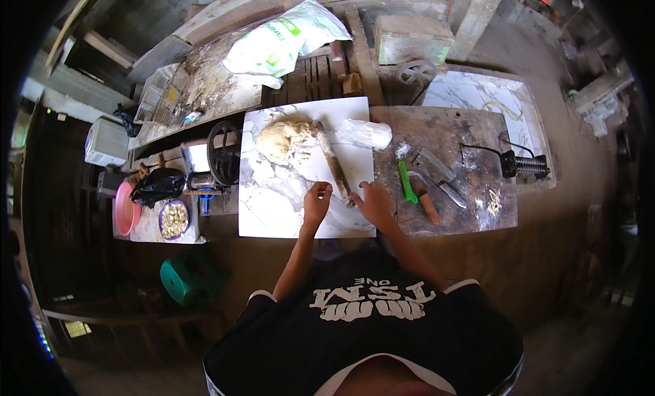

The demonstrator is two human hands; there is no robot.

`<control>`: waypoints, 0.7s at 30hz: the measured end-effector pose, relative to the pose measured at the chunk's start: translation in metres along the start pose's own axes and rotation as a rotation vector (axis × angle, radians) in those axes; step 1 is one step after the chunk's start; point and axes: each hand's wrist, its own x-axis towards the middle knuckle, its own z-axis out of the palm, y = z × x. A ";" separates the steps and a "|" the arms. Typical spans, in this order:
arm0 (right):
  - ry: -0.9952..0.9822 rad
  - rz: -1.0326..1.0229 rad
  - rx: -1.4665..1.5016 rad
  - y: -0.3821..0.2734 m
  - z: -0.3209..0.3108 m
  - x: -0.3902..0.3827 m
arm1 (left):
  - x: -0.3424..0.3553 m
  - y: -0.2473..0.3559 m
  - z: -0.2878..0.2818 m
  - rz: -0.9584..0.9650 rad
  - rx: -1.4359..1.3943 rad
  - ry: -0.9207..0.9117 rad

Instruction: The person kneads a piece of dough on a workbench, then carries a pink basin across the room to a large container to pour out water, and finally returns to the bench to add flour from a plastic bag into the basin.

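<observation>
On the white marbled board lies a pale, rough lump of dough. A dark, worn wooden stick like a rolling pin slants from the dough toward me. My left hand is left of the stick's near end, its fingers curled together over the board; whatever they hold, if anything, is too small to name. At the stick's near end is my right hand, thumb and fingers apart, the thumb close to the stick. A clear plastic package with white contents lies at the board's far right.
Right of the board, a floury wooden tabletop bears a cleaver, a knife, a green-handled tool and a cutter roller with a crank. At left are a handwheel, a bowl of pale pieces and a green stool.
</observation>
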 end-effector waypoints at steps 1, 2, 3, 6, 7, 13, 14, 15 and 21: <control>-0.042 -0.022 -0.058 -0.003 0.001 0.006 | -0.001 -0.001 0.000 0.006 -0.021 0.020; -0.083 -0.044 -0.117 -0.003 0.001 0.012 | -0.002 -0.001 0.001 0.014 -0.042 0.039; -0.073 -0.082 -0.179 0.019 -0.012 0.028 | 0.006 0.004 0.028 0.028 -0.106 0.071; -0.057 -0.010 -0.324 0.037 -0.011 0.048 | 0.010 0.005 0.049 0.027 -0.244 0.095; -0.055 -0.011 -0.331 0.045 -0.011 0.053 | 0.011 0.006 0.056 0.030 -0.250 0.087; -0.048 0.101 -0.259 0.067 -0.059 0.085 | 0.042 0.031 0.087 0.072 -0.303 -0.001; -0.029 0.130 -0.265 0.061 -0.070 0.083 | 0.050 0.032 0.085 0.081 -0.302 -0.015; 0.015 0.131 -0.164 0.053 -0.079 0.074 | 0.052 0.027 0.085 0.097 -0.310 -0.041; 0.275 0.245 -0.005 0.072 -0.133 0.029 | 0.063 0.032 0.105 0.117 -0.397 -0.212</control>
